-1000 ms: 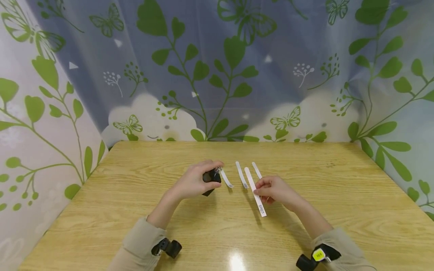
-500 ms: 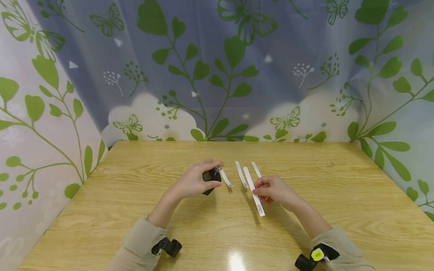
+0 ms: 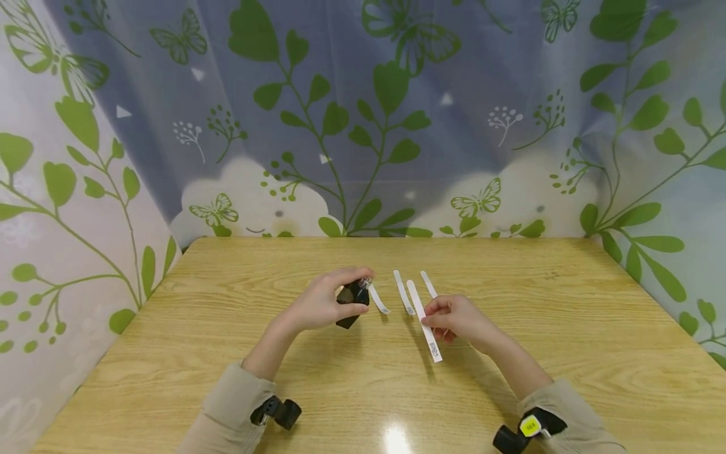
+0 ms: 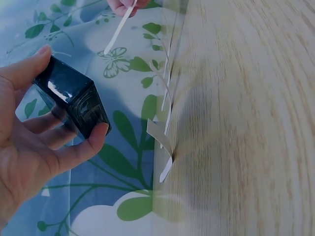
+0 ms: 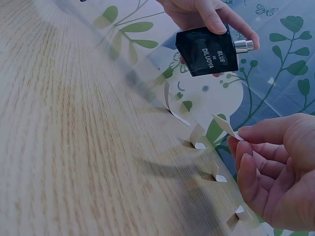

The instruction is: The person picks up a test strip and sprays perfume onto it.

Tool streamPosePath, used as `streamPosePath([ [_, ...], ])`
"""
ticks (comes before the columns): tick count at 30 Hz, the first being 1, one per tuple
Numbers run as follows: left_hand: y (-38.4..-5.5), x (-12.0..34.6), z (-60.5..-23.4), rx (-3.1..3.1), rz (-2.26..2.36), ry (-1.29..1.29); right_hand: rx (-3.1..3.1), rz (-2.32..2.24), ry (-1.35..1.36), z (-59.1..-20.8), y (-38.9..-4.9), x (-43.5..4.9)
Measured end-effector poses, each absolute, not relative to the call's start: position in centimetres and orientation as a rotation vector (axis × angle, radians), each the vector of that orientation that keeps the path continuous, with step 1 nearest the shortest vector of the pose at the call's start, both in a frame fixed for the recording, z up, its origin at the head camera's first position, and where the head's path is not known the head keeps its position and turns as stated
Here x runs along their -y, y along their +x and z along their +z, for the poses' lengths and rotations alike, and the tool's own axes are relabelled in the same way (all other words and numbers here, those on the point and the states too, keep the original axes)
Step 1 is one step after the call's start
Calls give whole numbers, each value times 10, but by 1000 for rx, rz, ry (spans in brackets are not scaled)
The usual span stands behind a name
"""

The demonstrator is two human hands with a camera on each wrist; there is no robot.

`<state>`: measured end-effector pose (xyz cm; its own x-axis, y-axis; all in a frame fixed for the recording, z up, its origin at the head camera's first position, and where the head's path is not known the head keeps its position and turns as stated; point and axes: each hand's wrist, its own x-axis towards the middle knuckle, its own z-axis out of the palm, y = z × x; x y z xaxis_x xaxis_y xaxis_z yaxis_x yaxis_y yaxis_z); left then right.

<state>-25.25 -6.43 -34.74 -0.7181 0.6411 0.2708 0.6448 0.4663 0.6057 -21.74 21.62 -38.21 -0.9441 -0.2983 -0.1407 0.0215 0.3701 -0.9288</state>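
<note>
My left hand (image 3: 323,302) grips a dark perfume bottle (image 5: 209,54), held tilted above the table with its silver spray nozzle (image 5: 242,46) toward the right. The index fingertip sits at the nozzle. "Blue de Diluoya" is printed on the glass in the right wrist view. A white paper test strip (image 3: 431,340), with small print at its near end, is pinched between the thumb and fingers of my right hand (image 3: 462,323). It slants just right of the bottle. Several similar strips lie bent on the table behind, among them a strip (image 3: 379,299) beside the nozzle and another strip (image 3: 403,292) in the middle.
The wooden table (image 3: 227,271) runs back to a patterned curtain (image 3: 351,126) with green leaves and butterflies. Another strip (image 3: 428,284) lies partly behind the right hand. Small black cameras (image 3: 286,413) are strapped at both sleeves.
The strip in the right hand has shifted very slightly left. The bottle has tilted and moved a little left in the left hand. Strips on the table stay put.
</note>
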Motion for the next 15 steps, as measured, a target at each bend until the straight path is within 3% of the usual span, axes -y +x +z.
streamPosePath([
  [15, -249, 61, -344, 2671, -981, -1201, -2358, -1585, -260, -381, -217, -214],
])
